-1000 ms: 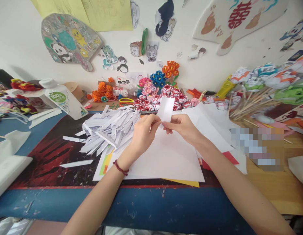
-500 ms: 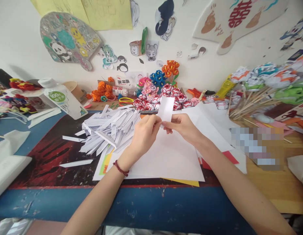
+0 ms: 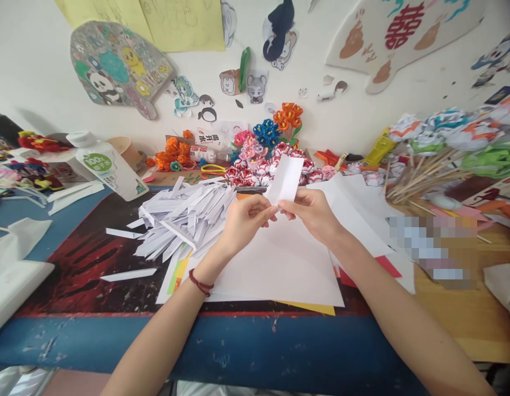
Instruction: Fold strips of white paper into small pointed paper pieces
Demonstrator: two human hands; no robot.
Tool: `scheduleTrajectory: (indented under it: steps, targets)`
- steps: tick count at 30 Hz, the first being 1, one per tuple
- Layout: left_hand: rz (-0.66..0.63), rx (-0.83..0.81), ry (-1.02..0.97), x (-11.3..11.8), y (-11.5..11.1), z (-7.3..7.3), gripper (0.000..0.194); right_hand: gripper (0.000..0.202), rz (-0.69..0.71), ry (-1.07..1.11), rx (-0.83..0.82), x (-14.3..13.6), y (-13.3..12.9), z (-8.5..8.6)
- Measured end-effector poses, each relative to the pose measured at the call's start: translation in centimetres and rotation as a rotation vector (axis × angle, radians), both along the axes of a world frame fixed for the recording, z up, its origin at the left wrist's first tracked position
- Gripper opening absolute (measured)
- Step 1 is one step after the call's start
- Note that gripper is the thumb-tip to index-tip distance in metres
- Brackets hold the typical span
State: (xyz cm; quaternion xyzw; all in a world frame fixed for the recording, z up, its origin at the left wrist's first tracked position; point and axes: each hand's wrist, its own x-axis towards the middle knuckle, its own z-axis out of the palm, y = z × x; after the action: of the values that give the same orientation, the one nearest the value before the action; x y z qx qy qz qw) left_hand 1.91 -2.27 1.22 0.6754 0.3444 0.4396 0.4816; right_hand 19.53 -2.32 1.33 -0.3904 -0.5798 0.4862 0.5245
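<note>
A small white paper piece (image 3: 286, 177) with a crease along it stands up between my hands, tilted slightly right. My left hand (image 3: 250, 220), with a dark red bracelet on its wrist, pinches the paper's lower edge. Its lower right part is held between the thumb and fingers of my right hand (image 3: 310, 212). The fingertips of both hands nearly meet. Below them lies a large white sheet (image 3: 279, 269). Left of my left hand is a pile of folded white paper strips (image 3: 188, 214).
A white bottle (image 3: 108, 168) leans at the left. Paper flowers (image 3: 255, 170) line the wall behind my hands. Wooden sticks (image 3: 407, 179) with paper blooms lie at the right, near a red paper (image 3: 389, 266). A white object (image 3: 19, 286) sits at the left edge.
The paper has tilted to the right and shows its crease. My left fingers have shifted and loosened their curl, and my right thumb has moved slightly up and right.
</note>
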Motion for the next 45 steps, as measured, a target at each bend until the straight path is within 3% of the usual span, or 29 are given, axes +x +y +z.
scheduleTrajectory:
  steps: [6,14,24,32,45]
  targets:
    - [0.0,-0.004,-0.027,0.22,-0.27,0.03,0.025,0.023,-0.013,-0.008,0.025,-0.1,-0.19,0.18]
    - [-0.031,0.03,0.084,-0.24,-0.3,0.79,0.024,0.026,-0.038,-0.053,0.024,-0.12,-0.2,0.16]
    - [0.045,0.121,0.127,0.13,-0.13,-0.18,0.024,0.022,-0.008,-0.069,0.041,-0.06,-0.32,0.19]
    - [-0.069,0.112,0.133,-0.51,0.19,0.23,0.018,0.024,-0.039,-0.074,0.023,0.32,-0.09,0.39]
    - [0.137,0.216,0.221,-0.68,0.4,-0.11,0.023,0.024,0.044,-0.062,-0.042,-0.11,-0.04,-0.07]
